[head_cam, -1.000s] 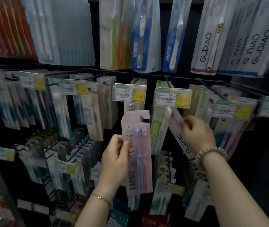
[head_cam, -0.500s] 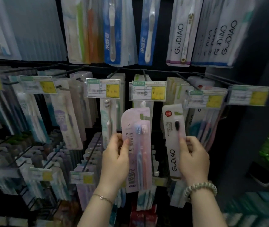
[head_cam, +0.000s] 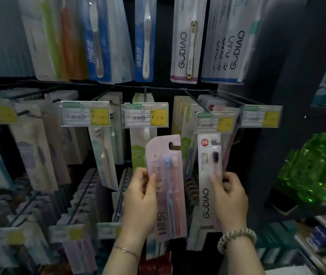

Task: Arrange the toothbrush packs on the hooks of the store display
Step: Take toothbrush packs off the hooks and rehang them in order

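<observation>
My left hand (head_cam: 141,201) grips a pink twin toothbrush pack (head_cam: 167,175) by its left edge, thumb on the front. The pack stands upright in front of the display, its hanging notch at the top right, below a price tag (head_cam: 146,115). My right hand (head_cam: 230,201) holds a white GUDIAO toothbrush pack (head_cam: 207,175) with a black-bristled brush, fingers curled round its right side. That pack is upright too, its top just under the price tag (head_cam: 215,122) of a black hook (head_cam: 195,102).
Rows of black hooks carry many hanging toothbrush packs, each row fronted by white and yellow price tags. Larger packs hang along the top row (head_cam: 186,42). A dark upright panel (head_cam: 277,116) borders the display on the right, with green bottles (head_cam: 316,167) beyond it.
The view has swung to the right. My right hand has pulled the white GUDIAO pack out from the hanging packs and turned it upright. The pink pack stays in my left hand.
</observation>
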The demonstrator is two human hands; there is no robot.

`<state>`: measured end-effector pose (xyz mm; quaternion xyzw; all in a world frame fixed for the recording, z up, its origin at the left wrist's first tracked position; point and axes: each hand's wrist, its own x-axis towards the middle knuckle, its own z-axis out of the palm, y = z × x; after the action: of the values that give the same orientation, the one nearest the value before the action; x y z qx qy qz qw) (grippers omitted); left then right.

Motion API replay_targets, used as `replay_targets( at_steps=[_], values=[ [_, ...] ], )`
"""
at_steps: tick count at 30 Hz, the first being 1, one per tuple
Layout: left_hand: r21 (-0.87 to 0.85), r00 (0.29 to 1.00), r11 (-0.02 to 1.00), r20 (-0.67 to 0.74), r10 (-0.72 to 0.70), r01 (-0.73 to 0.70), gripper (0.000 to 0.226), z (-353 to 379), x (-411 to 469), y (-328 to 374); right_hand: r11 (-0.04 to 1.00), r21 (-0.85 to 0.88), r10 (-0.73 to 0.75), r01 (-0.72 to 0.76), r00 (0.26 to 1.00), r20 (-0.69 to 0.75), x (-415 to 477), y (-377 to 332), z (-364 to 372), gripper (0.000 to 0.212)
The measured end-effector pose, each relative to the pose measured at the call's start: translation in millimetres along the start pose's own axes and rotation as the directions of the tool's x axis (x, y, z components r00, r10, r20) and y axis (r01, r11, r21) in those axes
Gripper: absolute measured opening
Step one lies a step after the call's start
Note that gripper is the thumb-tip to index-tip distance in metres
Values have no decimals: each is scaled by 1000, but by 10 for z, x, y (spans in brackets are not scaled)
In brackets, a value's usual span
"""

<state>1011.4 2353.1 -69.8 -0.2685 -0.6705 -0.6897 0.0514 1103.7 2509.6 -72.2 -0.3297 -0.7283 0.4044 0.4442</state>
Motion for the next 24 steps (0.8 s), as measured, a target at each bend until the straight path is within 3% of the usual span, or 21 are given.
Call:
replay_targets(
  at_steps=[12, 17, 24],
  values=[
    [-71, 998, 997, 62, -17, 21, 19, 188, 71, 80, 986, 6, -164, 166, 980, -109, 186, -7, -207, 19],
    [-70, 997, 997, 72, -5, 10, 21, 213, 101, 89, 981, 63, -165, 186, 955, -246, 179, -1, -215, 18],
    [-92, 998, 996, 60, -11, 17, 17, 174, 109, 90, 984, 31, -164, 173, 969, -184, 334, -23, -178, 20]
  ],
)
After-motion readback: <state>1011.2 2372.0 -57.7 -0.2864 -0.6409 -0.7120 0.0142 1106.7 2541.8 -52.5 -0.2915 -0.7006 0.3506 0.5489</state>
